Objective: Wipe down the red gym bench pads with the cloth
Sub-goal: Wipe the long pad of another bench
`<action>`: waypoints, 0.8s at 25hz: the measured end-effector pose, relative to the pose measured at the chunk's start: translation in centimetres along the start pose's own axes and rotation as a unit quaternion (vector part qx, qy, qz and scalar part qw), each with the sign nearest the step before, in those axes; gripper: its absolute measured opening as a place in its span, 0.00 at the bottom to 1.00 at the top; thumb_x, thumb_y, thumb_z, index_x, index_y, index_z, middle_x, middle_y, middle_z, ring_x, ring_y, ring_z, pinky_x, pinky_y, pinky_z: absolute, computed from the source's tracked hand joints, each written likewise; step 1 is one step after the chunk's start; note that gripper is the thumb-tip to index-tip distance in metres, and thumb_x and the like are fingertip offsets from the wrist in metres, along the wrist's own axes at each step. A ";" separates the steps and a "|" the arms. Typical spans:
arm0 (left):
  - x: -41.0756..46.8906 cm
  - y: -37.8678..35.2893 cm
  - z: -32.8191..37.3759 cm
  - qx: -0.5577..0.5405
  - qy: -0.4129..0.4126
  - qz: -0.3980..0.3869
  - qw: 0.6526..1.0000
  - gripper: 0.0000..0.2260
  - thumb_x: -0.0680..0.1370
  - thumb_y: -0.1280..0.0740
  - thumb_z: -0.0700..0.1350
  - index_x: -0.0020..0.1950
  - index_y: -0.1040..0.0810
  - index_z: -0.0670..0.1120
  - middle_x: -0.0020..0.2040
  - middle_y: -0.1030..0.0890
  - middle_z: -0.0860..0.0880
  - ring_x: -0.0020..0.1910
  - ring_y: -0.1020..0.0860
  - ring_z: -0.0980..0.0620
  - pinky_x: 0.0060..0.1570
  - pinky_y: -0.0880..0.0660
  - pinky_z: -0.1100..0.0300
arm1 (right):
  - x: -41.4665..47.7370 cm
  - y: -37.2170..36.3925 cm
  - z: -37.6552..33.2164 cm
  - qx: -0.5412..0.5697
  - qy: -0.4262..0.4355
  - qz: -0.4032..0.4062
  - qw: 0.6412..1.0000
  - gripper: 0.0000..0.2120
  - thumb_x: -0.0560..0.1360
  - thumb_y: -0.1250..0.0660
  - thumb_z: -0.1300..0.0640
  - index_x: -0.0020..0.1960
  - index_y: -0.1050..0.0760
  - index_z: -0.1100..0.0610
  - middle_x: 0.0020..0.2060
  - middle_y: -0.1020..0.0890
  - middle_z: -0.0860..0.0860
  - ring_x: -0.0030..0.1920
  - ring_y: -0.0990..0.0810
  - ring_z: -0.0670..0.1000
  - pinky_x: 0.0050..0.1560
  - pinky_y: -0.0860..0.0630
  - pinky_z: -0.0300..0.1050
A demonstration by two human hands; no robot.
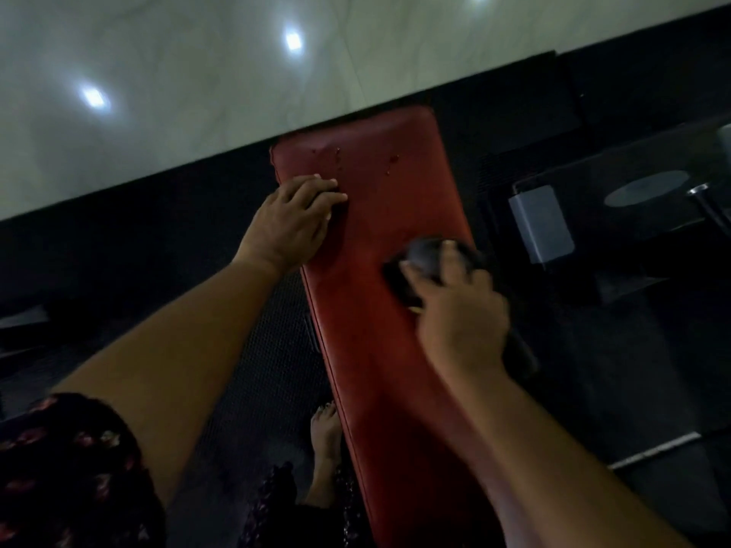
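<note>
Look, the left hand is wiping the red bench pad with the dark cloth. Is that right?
Not quite. The head view shows the right hand wiping the red bench pad with the dark cloth. The left hand only rests on the pad's edge.

The picture is dim and grainy. Three white glare spots sit on the glossy pale surface (190, 124) across the upper left, reflected from overhead lamps. The dark mat (257, 350) through the middle and right loses nearly all detail. The red bench pad (379, 215) carries a faint sheen near its upper end. Motion blur smears the right hand (463, 310) and the cloth (427, 257); the left hand (292, 219) looks sharper. Straight edges bow slightly toward the frame's borders.
</note>
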State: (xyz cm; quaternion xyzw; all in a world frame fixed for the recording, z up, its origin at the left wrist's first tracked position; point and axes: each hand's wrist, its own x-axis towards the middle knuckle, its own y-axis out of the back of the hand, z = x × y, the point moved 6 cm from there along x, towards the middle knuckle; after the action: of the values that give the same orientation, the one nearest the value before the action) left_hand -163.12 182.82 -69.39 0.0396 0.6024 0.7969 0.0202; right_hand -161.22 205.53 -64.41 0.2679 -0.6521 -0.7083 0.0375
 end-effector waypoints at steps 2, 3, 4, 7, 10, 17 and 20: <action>-0.5 -0.6 0.5 0.017 -0.005 0.015 1.000 0.17 0.79 0.43 0.45 0.64 0.22 0.43 0.65 0.22 0.41 0.65 0.26 0.37 0.58 0.26 0.39 | -0.1 0.1 5.0 -0.033 -0.086 -0.004 0.996 0.28 0.79 0.38 0.52 0.75 0.41 0.36 0.77 0.43 0.55 0.61 0.30 0.60 0.51 0.27 0.52; -0.6 -0.7 0.6 0.029 -0.009 0.029 0.999 0.17 0.78 0.43 0.44 0.62 0.22 0.41 0.64 0.22 0.40 0.64 0.25 0.36 0.59 0.26 0.39 | 0.0 0.1 6.3 -0.041 -0.113 -0.015 0.993 0.28 0.79 0.37 0.51 0.75 0.42 0.36 0.76 0.43 0.55 0.61 0.30 0.60 0.51 0.27 0.52; -0.6 -0.8 0.7 0.038 -0.008 0.036 0.999 0.17 0.77 0.42 0.43 0.62 0.21 0.41 0.63 0.21 0.40 0.64 0.24 0.36 0.60 0.26 0.39 | 0.5 0.1 6.8 -0.038 -0.133 -0.023 0.990 0.29 0.78 0.36 0.51 0.76 0.41 0.38 0.76 0.43 0.56 0.61 0.31 0.60 0.52 0.27 0.53; -0.5 -0.7 0.7 0.028 0.001 0.025 0.999 0.17 0.78 0.43 0.44 0.62 0.21 0.41 0.64 0.22 0.40 0.65 0.25 0.36 0.62 0.28 0.40 | 1.8 0.9 3.3 -0.023 -0.121 -0.009 0.992 0.28 0.79 0.38 0.51 0.77 0.44 0.41 0.76 0.45 0.59 0.64 0.32 0.61 0.54 0.28 0.53; -0.4 -0.4 -0.1 -0.008 0.007 -0.001 1.000 0.18 0.79 0.44 0.48 0.64 0.22 0.45 0.67 0.23 0.44 0.68 0.28 0.40 0.63 0.30 0.42 | 0.7 0.7 -5.5 -0.024 0.022 0.010 0.999 0.26 0.79 0.41 0.55 0.76 0.40 0.46 0.75 0.42 0.63 0.60 0.29 0.63 0.49 0.27 0.52; -0.9 0.5 -4.6 0.004 0.087 -0.052 0.995 0.27 0.79 0.51 0.56 0.75 0.32 0.48 0.76 0.34 0.47 0.76 0.39 0.45 0.74 0.48 0.50 | 3.2 0.7 -12.9 -0.045 0.216 0.033 0.975 0.22 0.80 0.42 0.54 0.74 0.34 0.50 0.75 0.41 0.61 0.60 0.29 0.63 0.49 0.26 0.55; -1.7 -0.9 -3.3 -0.049 0.145 -0.070 0.986 0.30 0.80 0.54 0.59 0.80 0.44 0.48 0.80 0.47 0.48 0.79 0.51 0.52 0.77 0.55 0.52 | 6.8 1.9 -6.6 -0.023 0.107 0.042 0.993 0.23 0.80 0.41 0.52 0.74 0.37 0.41 0.76 0.43 0.57 0.62 0.31 0.62 0.51 0.29 0.53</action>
State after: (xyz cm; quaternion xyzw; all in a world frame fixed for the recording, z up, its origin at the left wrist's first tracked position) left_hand -161.75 179.79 -71.21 -0.1198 0.5602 0.8196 -0.0099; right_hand -164.73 196.52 -64.88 0.3134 -0.6386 -0.6882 0.1430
